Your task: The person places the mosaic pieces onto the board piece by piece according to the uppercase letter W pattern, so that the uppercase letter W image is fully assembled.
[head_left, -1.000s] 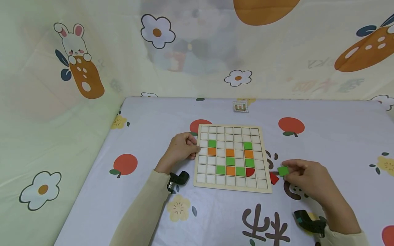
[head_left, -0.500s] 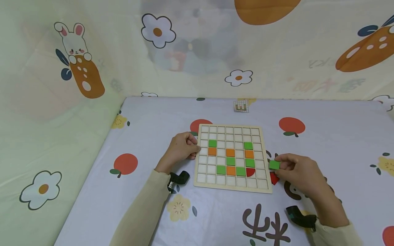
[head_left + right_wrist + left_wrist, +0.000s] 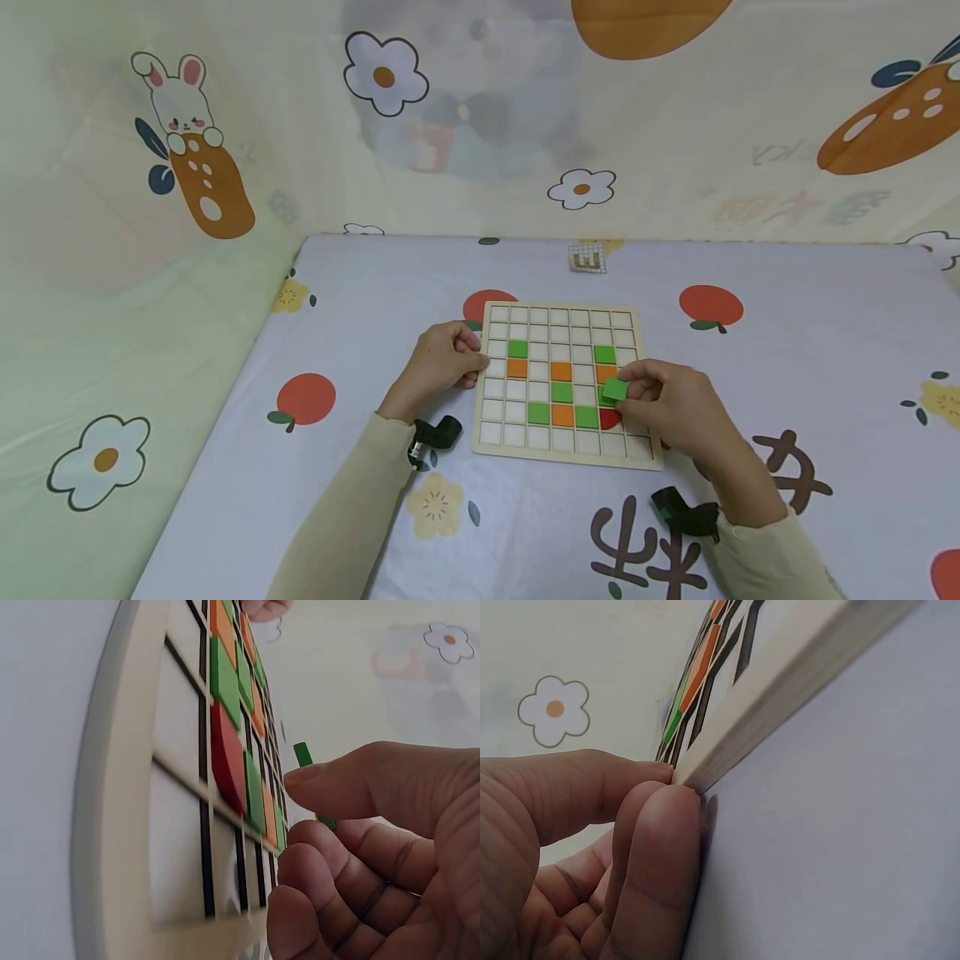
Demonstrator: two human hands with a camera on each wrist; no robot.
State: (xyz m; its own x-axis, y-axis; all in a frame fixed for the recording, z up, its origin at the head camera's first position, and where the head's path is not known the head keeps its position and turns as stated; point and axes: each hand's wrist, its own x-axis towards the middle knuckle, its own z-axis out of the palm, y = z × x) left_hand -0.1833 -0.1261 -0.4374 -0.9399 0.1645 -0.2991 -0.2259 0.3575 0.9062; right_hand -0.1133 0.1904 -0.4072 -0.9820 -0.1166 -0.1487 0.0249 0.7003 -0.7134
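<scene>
A wooden grid board (image 3: 551,461) lies on the table, with green, orange and red pieces set in some of its cells. My left hand (image 3: 442,363) pinches the board's left edge between thumb and fingers, as the left wrist view shows close up. Over the right part of the board, my right hand (image 3: 675,408) pinches a green square tile (image 3: 616,388) by its side. That tile overlaps a green tile in the grid and hangs just above the red quarter-round piece (image 3: 609,419). In the right wrist view the held tile (image 3: 302,754) is seen edge-on, partly behind the thumb.
A small card with a printed grid pattern (image 3: 587,258) lies behind the board. The loose red piece to the board's right is mostly hidden by my right hand. A printed cloth (image 3: 360,300) covers the table, and a fabric wall (image 3: 480,200) rises behind it.
My right hand has carried the green tile leftward from beside the board to above its right columns. The left hand has stayed at the board's edge.
</scene>
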